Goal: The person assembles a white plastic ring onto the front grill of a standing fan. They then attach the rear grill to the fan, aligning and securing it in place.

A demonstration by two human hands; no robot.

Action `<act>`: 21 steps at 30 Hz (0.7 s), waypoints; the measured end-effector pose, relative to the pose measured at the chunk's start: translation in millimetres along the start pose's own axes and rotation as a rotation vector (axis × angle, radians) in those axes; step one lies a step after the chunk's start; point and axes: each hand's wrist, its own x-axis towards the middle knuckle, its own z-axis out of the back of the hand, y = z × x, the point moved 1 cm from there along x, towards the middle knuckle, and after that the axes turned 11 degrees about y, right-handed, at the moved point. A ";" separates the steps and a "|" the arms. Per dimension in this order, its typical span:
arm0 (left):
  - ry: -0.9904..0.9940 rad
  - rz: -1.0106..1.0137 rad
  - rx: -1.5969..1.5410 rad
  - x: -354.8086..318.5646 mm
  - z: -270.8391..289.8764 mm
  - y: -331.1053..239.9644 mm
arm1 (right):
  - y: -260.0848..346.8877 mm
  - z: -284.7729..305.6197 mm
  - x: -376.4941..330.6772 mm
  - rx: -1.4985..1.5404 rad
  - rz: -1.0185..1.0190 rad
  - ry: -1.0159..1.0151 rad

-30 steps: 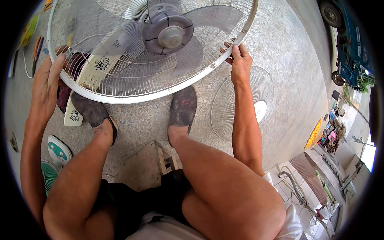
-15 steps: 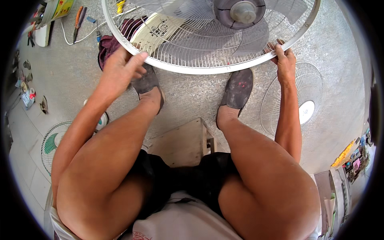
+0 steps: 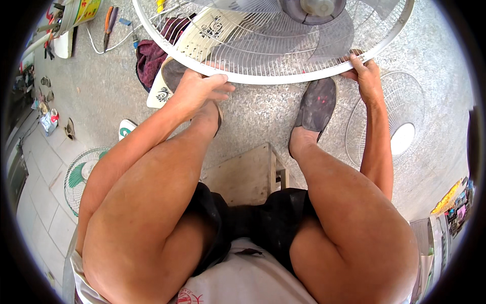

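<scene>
A large fan (image 3: 314,45) with grey see-through blades and a dark round hub stands at the top of the view, partly cut off. Around its blades runs a wire guard with a white rim (image 3: 276,79). My right hand (image 3: 367,78) grips that rim at the right, thumb in front and fingertips behind the wires. At the rim's lower left, my left hand (image 3: 197,93) has its thumb against or very close to the edge, its other fingers stretched out below. Behind the wires lies a cream panel (image 3: 215,29) with a black floral pattern, beside a maroon cloth (image 3: 150,61).
A loose wire fan guard (image 3: 403,139) with a white centre lies right of my right forearm. A green-bladed small fan (image 3: 81,172) stands at the left. Orange-handled pliers (image 3: 108,30) and a tool bucket (image 3: 81,12) sit at the upper left. A wooden stool (image 3: 243,175) stands between my legs.
My left hand has moved right along the rim, its thumb now at the lower edge. The right hand keeps its hold. The whole view has shifted, with floor things appearing farther right.
</scene>
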 end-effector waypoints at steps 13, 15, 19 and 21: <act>-0.059 0.066 -0.050 5.4 -10.4 -4.5 | -7.2 3.8 0.8 0.045 0.004 -0.006; -0.027 0.086 -0.074 8.8 -12.2 -0.4 | -5.3 6.9 0.9 0.009 -0.020 -0.022; 0.047 0.150 -0.179 14.6 -5.2 12.9 | -8.0 -2.6 2.6 0.030 0.007 -0.037; 0.086 0.168 -0.201 18.3 -8.9 14.5 | -7.9 0.3 1.3 -0.077 -0.085 -0.027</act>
